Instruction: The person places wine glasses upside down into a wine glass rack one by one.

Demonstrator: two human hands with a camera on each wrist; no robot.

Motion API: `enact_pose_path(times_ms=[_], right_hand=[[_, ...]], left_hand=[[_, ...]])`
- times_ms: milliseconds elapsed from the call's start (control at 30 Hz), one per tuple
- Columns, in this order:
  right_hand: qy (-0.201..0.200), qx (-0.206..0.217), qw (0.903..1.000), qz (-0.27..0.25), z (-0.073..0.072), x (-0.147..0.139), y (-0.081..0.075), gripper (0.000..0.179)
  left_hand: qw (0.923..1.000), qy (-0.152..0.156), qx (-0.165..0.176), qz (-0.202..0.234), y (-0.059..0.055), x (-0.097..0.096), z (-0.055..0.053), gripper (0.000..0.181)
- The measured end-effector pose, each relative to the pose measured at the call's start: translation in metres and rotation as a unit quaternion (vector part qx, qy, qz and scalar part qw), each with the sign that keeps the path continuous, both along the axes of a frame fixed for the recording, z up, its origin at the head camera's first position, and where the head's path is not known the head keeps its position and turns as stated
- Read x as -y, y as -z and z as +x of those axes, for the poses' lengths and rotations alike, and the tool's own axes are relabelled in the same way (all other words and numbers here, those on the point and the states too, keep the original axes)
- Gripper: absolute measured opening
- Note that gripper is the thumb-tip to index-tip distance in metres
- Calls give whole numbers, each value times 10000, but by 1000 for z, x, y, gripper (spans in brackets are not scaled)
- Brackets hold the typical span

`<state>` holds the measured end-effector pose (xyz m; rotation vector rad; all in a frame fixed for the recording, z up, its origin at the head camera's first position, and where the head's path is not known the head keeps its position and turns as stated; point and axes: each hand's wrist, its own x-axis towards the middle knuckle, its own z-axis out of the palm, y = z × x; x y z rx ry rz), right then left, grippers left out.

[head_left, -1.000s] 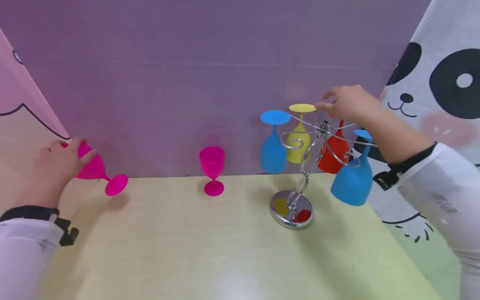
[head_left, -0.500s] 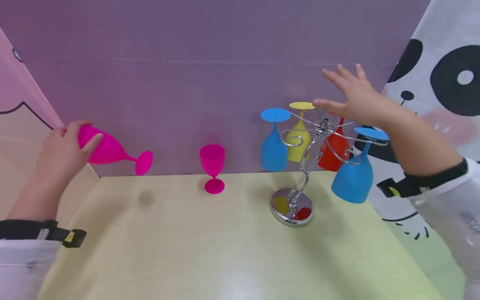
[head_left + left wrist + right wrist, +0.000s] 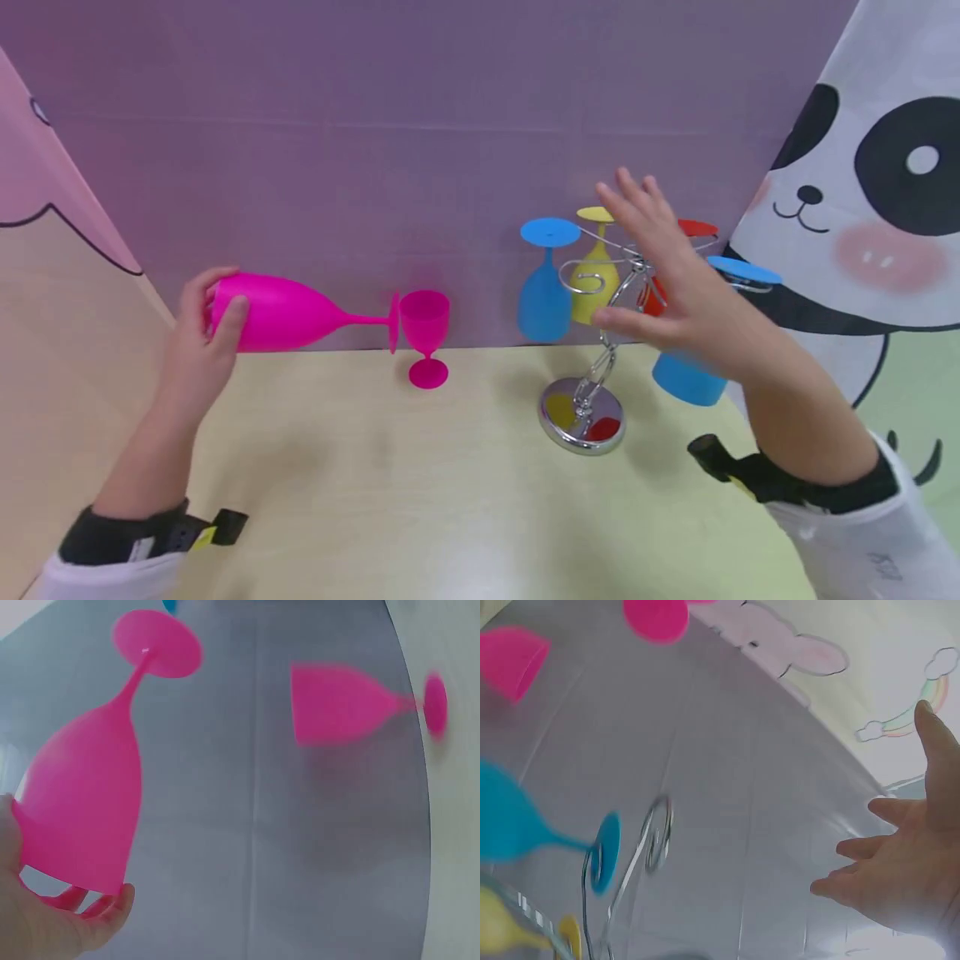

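Observation:
My left hand (image 3: 193,346) grips a pink goblet (image 3: 288,312) round its rim end. The goblet lies sideways in the air, its foot pointing right. In the left wrist view the thumb and fingers hold the bowl (image 3: 86,795) near the rim. A second pink goblet (image 3: 425,321) stands upright on the table. My right hand (image 3: 690,308), fingers spread and holding nothing, is raised before a chrome goblet rack (image 3: 583,417) and hides part of it. Upside down on the rack hang a blue goblet (image 3: 545,292), a yellow one (image 3: 592,292), a red one (image 3: 697,227) and another blue one (image 3: 688,379).
The pale wooden table (image 3: 420,492) meets a purple-grey backdrop (image 3: 360,192) along its far edge. A panda-print sheet (image 3: 847,192) hangs at the right, a pink printed sheet (image 3: 67,183) at the left.
My left hand has moved right with the pink goblet, which has turned from slanting down to level. My right hand has left the rack's far right side, spread its fingers and come nearer.

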<state>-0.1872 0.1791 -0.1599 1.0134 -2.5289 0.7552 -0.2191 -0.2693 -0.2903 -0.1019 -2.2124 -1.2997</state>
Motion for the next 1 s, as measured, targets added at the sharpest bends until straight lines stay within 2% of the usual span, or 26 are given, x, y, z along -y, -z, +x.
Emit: enact_pose_path(times_ms=[100,233,300,433,500,600,700,833,867,1000], right_hand=[[-484,-147,9985,-189,7,12,16,98],[-968,-231,9939,-477,10,23,46,100],[-1129,-161,9907,-740,10,27,62,99],[-1394,82,9795,-1449,7,32,92,99],[-1547,235,9695,-1885,6,34,105,100],[-1892,442,9491,-2479,-1,35,124,101],[-2204,665,9289,-2900,-10,35,143,100],[-2387,969,9129,-3165,-17,35,164,98],[-2390,1046,9112,-3188,-17,36,168,99],[-2305,1395,9079,-3211,-16,37,182,97]], left_hand=[[9979,64,-146,631,10,-22,7,43],[9883,361,-10,1482,22,-48,17,39],[9791,580,45,1947,27,-59,21,38],[9536,1022,108,2831,36,-79,29,36],[9430,1205,250,3093,40,-87,33,36],[9244,1464,550,3478,44,-99,36,39],[8994,1703,982,3903,47,-113,37,42],[8579,2067,1558,4438,51,-131,37,40],[8451,2187,1672,4584,53,-135,37,39],[7855,2604,2246,5145,61,-152,41,45]])
